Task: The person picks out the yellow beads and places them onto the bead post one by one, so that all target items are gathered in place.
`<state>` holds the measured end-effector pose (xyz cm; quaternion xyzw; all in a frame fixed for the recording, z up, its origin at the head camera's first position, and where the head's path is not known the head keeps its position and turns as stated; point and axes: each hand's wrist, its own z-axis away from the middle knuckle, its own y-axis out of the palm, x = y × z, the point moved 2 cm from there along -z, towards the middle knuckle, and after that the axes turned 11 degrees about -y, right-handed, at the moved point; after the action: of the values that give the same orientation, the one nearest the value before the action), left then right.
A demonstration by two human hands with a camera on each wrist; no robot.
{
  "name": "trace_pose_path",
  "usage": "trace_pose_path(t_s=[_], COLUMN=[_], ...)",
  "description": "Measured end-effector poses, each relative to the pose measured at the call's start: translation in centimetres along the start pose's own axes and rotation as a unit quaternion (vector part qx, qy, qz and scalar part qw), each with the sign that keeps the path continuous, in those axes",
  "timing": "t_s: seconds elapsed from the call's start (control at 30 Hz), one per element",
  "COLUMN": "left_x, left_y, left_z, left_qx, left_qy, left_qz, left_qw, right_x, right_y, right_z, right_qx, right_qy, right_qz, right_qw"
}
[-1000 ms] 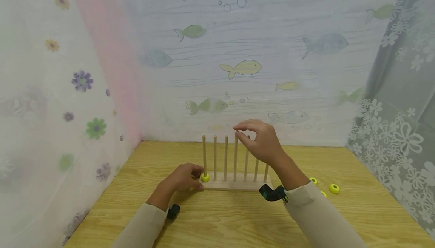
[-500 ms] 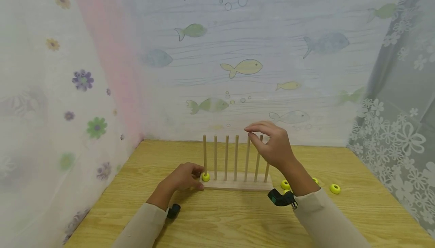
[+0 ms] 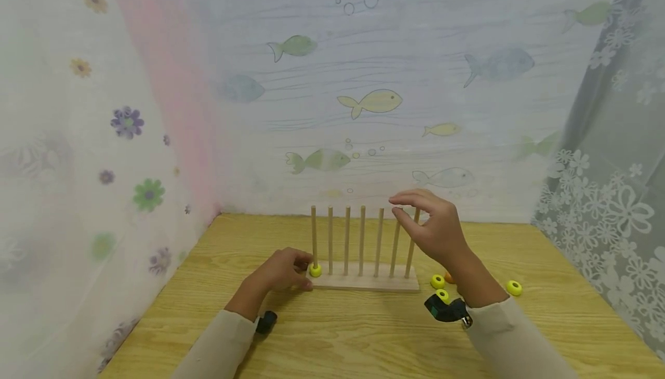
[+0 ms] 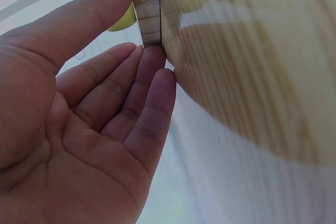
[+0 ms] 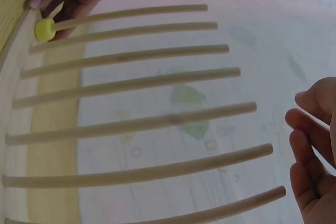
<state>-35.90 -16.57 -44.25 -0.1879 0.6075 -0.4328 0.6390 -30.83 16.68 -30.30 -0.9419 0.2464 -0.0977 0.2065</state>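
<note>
At the left end of the pale wooden base [image 3: 358, 282], left hand [image 3: 282, 271] grips the end between thumb and fingers. 7 standing pegs [image 3: 362, 240] in a row on the base; 1 yellow ring [image 3: 315, 271] sits at the bottom of the leftmost peg. Right hand [image 3: 439, 228] holds nothing, thumb and index curved apart, near tops of the 2 rightmost pegs. Right of the base, 3 loose yellow rings [image 3: 514, 288] and 1 partly hidden orange piece [image 3: 449, 277] lie on the wood-grain table [image 3: 332, 338].
</note>
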Motion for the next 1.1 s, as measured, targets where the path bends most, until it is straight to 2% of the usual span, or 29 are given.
trace_pose_path(t_s=[0.4,0.87,1.1], left_x=[-0.1,-0.3,-0.2], left_y=[-0.1,-0.1,-0.1], left_z=[0.0,-0.1,0.1], left_qx=[-0.001,0.000,0.000], left_qy=[-0.002,0.000,-0.007], left_qz=[0.000,0.002,0.000], left_qw=[1.0000,1.0000,1.0000], right_x=[-0.9,-1.3,-2.2], right_y=[-1.3,-3.6,-4.6], right_z=[2.1,4.5,6.1], right_qx=[0.036,0.032,0.062], right_qy=[0.029,0.023,0.063], right_qz=[0.016,0.039,0.060], right_qw=[0.999,0.998,0.994])
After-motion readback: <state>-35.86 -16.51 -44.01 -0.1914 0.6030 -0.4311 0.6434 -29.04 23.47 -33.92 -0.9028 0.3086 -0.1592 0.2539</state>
